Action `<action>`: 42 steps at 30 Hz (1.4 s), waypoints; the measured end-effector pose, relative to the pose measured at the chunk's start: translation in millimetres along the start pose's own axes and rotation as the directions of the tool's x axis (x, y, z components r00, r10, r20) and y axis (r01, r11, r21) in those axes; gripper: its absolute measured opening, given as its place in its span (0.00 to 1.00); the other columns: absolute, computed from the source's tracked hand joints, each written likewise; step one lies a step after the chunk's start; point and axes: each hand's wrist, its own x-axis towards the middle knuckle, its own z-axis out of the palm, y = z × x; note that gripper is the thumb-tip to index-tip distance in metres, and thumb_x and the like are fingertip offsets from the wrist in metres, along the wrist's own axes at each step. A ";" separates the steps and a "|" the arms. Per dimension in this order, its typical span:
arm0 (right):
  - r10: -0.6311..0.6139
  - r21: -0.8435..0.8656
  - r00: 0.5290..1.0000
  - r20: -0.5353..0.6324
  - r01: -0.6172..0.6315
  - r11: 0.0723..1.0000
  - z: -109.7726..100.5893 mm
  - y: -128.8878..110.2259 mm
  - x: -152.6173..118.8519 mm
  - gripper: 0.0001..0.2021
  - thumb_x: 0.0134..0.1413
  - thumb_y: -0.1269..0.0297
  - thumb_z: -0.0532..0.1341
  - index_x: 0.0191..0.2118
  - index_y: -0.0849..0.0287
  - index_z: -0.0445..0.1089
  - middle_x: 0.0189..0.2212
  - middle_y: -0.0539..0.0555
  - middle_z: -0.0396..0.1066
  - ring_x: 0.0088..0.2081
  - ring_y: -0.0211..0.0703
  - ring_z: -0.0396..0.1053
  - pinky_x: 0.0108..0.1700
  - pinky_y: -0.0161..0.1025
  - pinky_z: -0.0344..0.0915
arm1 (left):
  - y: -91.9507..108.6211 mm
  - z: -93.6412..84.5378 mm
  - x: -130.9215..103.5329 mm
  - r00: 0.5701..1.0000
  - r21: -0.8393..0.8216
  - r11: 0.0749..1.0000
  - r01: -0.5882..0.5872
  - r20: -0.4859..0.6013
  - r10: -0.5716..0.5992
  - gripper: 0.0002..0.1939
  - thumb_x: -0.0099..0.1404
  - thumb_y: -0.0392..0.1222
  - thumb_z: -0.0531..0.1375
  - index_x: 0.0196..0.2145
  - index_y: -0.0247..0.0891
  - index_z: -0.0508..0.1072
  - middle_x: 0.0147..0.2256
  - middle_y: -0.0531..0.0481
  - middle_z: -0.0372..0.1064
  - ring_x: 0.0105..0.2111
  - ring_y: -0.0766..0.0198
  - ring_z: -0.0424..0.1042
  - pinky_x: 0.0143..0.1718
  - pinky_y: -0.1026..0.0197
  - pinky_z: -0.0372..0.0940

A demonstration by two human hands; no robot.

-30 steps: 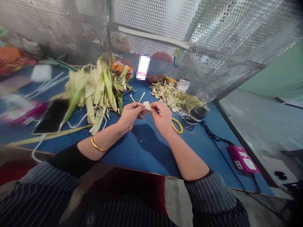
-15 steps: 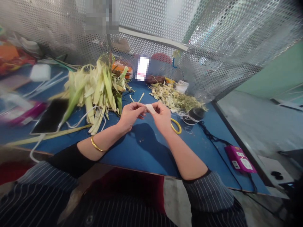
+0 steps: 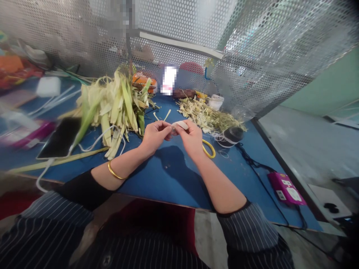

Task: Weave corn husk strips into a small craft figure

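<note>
Between my two hands is a short pale strip of corn husk (image 3: 180, 124), curved over at the top. My left hand (image 3: 156, 136) is closed, thumb and forefinger pinching the strip's left end. On the other side my right hand (image 3: 191, 139) is closed too, its thumb pressing the strip against the fingers. Both hands are above the blue table, fingertips nearly meeting. A yellow ring-shaped handle (image 3: 209, 149) shows beside my right wrist; the rest of it is hidden. To the left lies a large pile of corn husks (image 3: 113, 101).
A heap of dried husk scraps (image 3: 206, 112) and a dark spool with white thread (image 3: 230, 137) lie to the right. A phone (image 3: 59, 138) with a white cable sits at left. A magenta power strip (image 3: 286, 188) rests near the right edge. Perforated metal mesh (image 3: 179, 22) stands behind.
The strip in my fingers has been bent over: it hung down flat before and now curves up over the right thumb. My hands have barely moved.
</note>
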 end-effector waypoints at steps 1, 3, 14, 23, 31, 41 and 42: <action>-0.018 -0.012 1.000 0.011 0.018 1.000 0.2 1.1 0.0 0.03 0.54 0.65 0.60 0.33 0.57 0.68 0.27 0.48 0.71 0.29 0.37 0.68 0.35 0.37 0.66 | 0.2 0.0 0.4 1.000 -0.023 0.999 0.028 -0.014 -0.028 0.07 0.55 0.40 0.63 0.27 0.33 0.72 0.23 0.51 0.71 0.20 0.71 0.67 0.25 0.66 0.65; -0.075 -0.069 0.997 0.011 0.076 0.995 0.6 3.2 -0.6 0.03 0.54 0.66 0.60 0.35 0.56 0.68 0.30 0.49 0.71 0.31 0.37 0.69 0.37 0.37 0.66 | 0.4 -0.3 1.0 0.995 -0.082 0.993 0.091 -0.026 -0.093 0.07 0.55 0.40 0.63 0.25 0.34 0.71 0.22 0.52 0.70 0.19 0.72 0.66 0.23 0.67 0.64; -0.308 -0.296 0.950 0.055 0.310 0.903 -2.5 1.4 -3.8 0.05 0.58 0.68 0.58 0.32 0.56 0.69 0.31 0.51 0.68 0.35 0.38 0.66 0.39 0.37 0.62 | 4.2 -2.0 1.5 0.966 -0.220 0.941 0.258 0.047 -0.254 0.03 0.51 0.35 0.62 0.27 0.34 0.71 0.23 0.52 0.69 0.22 0.71 0.67 0.23 0.67 0.64; 0.019 -0.099 1.000 -0.010 -0.020 0.995 -0.7 -2.5 0.2 0.03 0.49 0.66 0.63 0.29 0.58 0.68 0.22 0.46 0.67 0.24 0.33 0.59 0.28 0.34 0.58 | 0.3 -2.8 2.2 0.997 -0.049 0.997 0.068 0.033 -0.066 0.05 0.52 0.37 0.62 0.29 0.34 0.73 0.23 0.52 0.70 0.23 0.69 0.69 0.23 0.68 0.63; 0.051 0.001 0.999 -0.012 -0.051 0.999 -2.2 2.0 2.7 0.03 0.45 0.68 0.64 0.27 0.57 0.68 0.21 0.46 0.69 0.24 0.35 0.65 0.30 0.36 0.62 | 0.4 -3.3 2.8 0.996 0.077 0.995 -0.058 0.078 0.052 0.05 0.53 0.35 0.61 0.30 0.33 0.73 0.23 0.51 0.72 0.23 0.69 0.69 0.24 0.67 0.65; 0.003 -0.097 1.000 -0.008 -0.004 0.995 -3.5 4.4 3.0 0.03 0.51 0.65 0.62 0.30 0.57 0.69 0.25 0.48 0.72 0.28 0.37 0.69 0.34 0.37 0.66 | 1.3 -2.9 3.6 0.996 0.077 0.996 0.044 0.077 -0.050 0.06 0.54 0.39 0.62 0.28 0.32 0.73 0.24 0.49 0.72 0.21 0.71 0.67 0.24 0.66 0.64; -0.033 -0.103 0.999 -0.011 0.032 0.994 -3.4 4.4 2.9 0.03 0.51 0.65 0.62 0.31 0.57 0.69 0.27 0.49 0.73 0.30 0.38 0.70 0.36 0.38 0.66 | 1.0 -3.0 4.0 0.995 0.051 0.996 0.078 0.063 -0.081 0.05 0.54 0.38 0.62 0.27 0.32 0.73 0.23 0.50 0.71 0.20 0.71 0.67 0.23 0.67 0.63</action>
